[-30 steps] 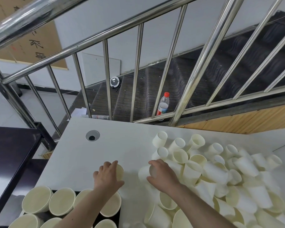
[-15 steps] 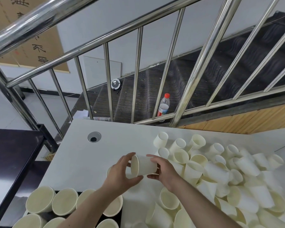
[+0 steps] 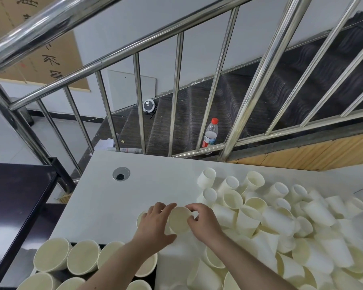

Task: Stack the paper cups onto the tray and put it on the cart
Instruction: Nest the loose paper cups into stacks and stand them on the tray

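Left hand (image 3: 155, 223) and right hand (image 3: 204, 221) both grip one paper cup (image 3: 179, 219), fingers curled round it. Big cup pile (image 3: 281, 222) just right.

Two hands hold one paper cup over a white table.

The left hand (image 3: 155, 222) and the right hand (image 3: 205, 221) both hold a paper cup (image 3: 179, 219) with its open top facing up. Another cup (image 3: 140, 217) peeks out just behind the left hand. A big pile of cups (image 3: 281, 227) lies on the table (image 3: 105, 201) to the right. More cups stand upright on a dark tray (image 3: 80, 257) at the near left. Behind the table is a shiny railing (image 3: 177, 91), with a bottle (image 3: 210, 132) on the stairs.
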The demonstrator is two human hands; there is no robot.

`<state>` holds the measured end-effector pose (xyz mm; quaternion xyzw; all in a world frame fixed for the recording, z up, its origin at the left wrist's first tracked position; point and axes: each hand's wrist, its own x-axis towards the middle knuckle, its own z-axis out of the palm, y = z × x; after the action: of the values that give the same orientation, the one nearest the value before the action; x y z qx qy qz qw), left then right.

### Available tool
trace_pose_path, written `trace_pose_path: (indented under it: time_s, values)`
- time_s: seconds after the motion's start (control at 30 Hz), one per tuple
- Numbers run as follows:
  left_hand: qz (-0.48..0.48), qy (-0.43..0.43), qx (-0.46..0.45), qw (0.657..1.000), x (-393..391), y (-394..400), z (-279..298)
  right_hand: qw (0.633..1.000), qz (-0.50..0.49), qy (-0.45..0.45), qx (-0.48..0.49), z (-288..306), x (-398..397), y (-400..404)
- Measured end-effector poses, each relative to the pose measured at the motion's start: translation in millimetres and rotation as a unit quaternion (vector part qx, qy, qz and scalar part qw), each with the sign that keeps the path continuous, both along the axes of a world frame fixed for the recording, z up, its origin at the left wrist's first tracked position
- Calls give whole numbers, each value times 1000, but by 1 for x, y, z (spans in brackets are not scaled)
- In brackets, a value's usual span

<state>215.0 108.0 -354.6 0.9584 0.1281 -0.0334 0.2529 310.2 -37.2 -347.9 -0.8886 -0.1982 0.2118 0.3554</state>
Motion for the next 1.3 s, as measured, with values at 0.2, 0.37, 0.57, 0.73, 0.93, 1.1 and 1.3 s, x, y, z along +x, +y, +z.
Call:
trace_pose_path:
  time_s: [0.2,0.37,0.57,0.73,0.93,1.1,1.3]
  values:
    - [69,60,38,995,-5,16,-10,996,18,4,-87,-13,5,-6]
    - [106,96,15,990,-7,19,-14,990,34,-2,-139,-23,6,-8]
    - [110,86,-16,990,-8,21,-15,966,143,-79,-201,-16,-5,-5]
    - [110,43,-5,993,-12,18,-7,947,204,-105,-224,-16,-12,-4]
    - [114,-46,-3,992,-29,11,12,970,158,-133,-133,1,-21,-10]
    - [158,-118,-27,980,-59,2,28,979,138,-150,-28,22,-37,-13]
    - [223,-137,-5,965,-106,1,48,969,186,-162,32,39,-67,-3]
